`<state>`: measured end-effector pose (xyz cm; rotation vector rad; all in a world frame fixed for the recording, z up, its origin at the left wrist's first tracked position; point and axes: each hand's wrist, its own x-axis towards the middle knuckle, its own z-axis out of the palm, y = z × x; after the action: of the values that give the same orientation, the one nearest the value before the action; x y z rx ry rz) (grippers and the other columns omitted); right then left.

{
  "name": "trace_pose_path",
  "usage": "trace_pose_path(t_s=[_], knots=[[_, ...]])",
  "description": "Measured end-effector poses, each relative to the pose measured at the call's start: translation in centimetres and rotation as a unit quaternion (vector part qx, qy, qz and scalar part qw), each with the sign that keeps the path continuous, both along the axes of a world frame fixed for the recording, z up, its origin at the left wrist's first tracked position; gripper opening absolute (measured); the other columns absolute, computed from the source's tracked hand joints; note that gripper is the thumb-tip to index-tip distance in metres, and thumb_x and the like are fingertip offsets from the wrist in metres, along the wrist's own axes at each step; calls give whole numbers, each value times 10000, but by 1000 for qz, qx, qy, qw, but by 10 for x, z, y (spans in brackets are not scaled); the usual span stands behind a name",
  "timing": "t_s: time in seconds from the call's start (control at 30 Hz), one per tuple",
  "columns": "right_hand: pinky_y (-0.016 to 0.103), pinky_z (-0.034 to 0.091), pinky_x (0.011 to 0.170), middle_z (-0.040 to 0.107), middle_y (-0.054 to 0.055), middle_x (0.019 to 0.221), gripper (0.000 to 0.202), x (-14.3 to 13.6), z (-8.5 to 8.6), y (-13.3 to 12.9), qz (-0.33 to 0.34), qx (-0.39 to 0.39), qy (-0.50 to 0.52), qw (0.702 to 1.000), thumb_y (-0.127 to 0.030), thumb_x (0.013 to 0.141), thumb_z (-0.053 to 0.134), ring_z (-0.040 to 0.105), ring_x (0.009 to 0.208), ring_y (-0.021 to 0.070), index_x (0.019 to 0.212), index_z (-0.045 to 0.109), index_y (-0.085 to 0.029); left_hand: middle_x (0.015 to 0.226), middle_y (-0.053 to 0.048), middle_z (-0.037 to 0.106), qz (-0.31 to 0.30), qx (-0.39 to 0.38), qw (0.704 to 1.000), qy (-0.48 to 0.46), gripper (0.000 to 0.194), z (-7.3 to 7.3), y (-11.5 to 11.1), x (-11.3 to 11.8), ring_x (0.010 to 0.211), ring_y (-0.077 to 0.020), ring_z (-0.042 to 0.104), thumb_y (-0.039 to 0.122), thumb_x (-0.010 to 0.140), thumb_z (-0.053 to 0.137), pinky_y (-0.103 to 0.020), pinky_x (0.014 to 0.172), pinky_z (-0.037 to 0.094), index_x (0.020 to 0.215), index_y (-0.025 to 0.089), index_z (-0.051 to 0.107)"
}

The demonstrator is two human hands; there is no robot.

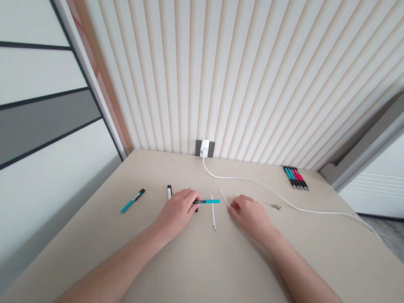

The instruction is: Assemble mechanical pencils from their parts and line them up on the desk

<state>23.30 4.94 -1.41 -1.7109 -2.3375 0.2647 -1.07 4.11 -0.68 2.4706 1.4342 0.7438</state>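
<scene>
My left hand (pixel 179 207) is closed around a teal and black pen barrel (pixel 210 201), whose teal end sticks out to the right. Partly under that hand lies a white and black pen part (pixel 170 191). Between the hands a white pen refill (pixel 213 213) rests on the table. My right hand (pixel 249 214) has its fingertips pinched on the lower end of a second thin white refill (pixel 224 197). Left of my left hand is another teal and black pen barrel (pixel 133 201). Small metal pen tips (pixel 276 207) lie right of my right hand.
At the table's (pixel 168 282) back right, several teal and pink pens (pixel 296 178) lie in a row. A white charger (pixel 204 148) is plugged in at the back wall, and its cable (pixel 258 181) runs across the table to the right edge. A white cabinet (pixel 49 190) borders the left.
</scene>
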Motion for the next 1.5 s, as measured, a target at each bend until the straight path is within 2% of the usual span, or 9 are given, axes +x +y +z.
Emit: trace_pose_path(t_s=[0.27,0.47,0.6,0.77,1.0,1.27,1.5], knots=[[280,392,695,671,86,853,192,-1,-1,2,-2,17,-27,999,-243,896,495,619,851,214,801,651,-184,890,-8,633,20,-6,1000,4,79,-3,2,-1,845,-186,585,169,868,575,-303,765,438,916,217,535],[286,414,682,667,59,839,191,5,-1,5,-3,36,50,998,-256,940,453,609,786,194,901,630,-196,885,-14,631,53,7,998,17,58,-2,3,-3,843,-192,584,185,883,558,-304,753,437,927,217,537],[308,440,772,672,54,899,198,12,4,8,45,97,132,985,-248,959,438,595,868,196,994,629,-210,899,-29,631,84,27,996,20,31,-1,5,-7,873,-202,583,196,898,535,-319,784,439,925,212,536],[344,450,792,665,60,890,213,14,9,8,96,148,145,974,-260,965,436,582,857,207,972,644,-214,892,-31,632,97,28,995,20,37,0,6,-10,876,-205,581,188,898,527,-321,789,439,926,210,537],[351,453,775,669,71,885,250,13,12,8,121,156,135,971,-284,976,414,578,837,205,966,652,-207,884,-33,636,97,13,995,27,30,2,6,-9,862,-202,586,193,899,523,-314,777,432,909,211,544],[363,450,799,668,93,929,312,13,14,6,119,138,123,976,-326,987,374,585,878,213,992,663,-210,877,-30,635,76,19,997,23,24,2,5,-10,854,-200,585,189,896,536,-315,773,425,900,211,546],[357,442,805,669,92,925,295,15,12,8,99,149,117,977,-303,984,387,584,880,212,980,663,-198,874,-31,639,84,21,996,24,34,1,6,-10,853,-200,590,177,888,547,-315,777,419,894,209,558]])
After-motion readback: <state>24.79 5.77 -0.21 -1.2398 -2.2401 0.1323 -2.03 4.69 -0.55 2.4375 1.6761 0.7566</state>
